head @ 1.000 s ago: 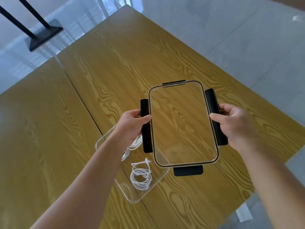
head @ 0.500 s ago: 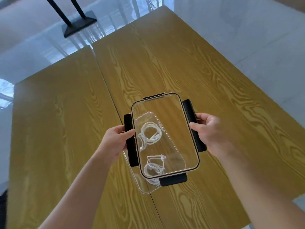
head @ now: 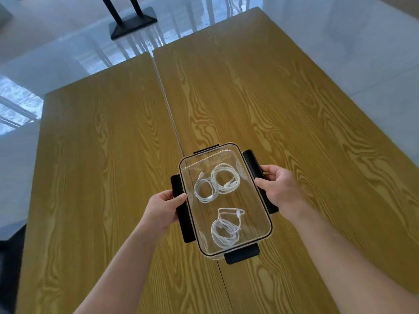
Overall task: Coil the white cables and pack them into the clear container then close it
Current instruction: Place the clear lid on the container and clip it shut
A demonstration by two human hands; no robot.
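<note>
Clear plastic, the container (head: 205,244) sits on the seam between two wood-grain desk tops (head: 283,123), toward the near edge, with its black-rimmed lid (head: 247,200) laid over it. Three coiled white cables show through the lid: two coils (head: 205,191) (head: 225,177) touching at the far end and one coil (head: 225,230) at the near end. The left hand (head: 162,210) grips the black latch (head: 182,214) on the lid's left side, thumb on top. The right hand (head: 280,189) grips the latch (head: 255,165) on the right side likewise. A black stand base (head: 132,22) rests on the floor beyond the desk's far edge.
</note>
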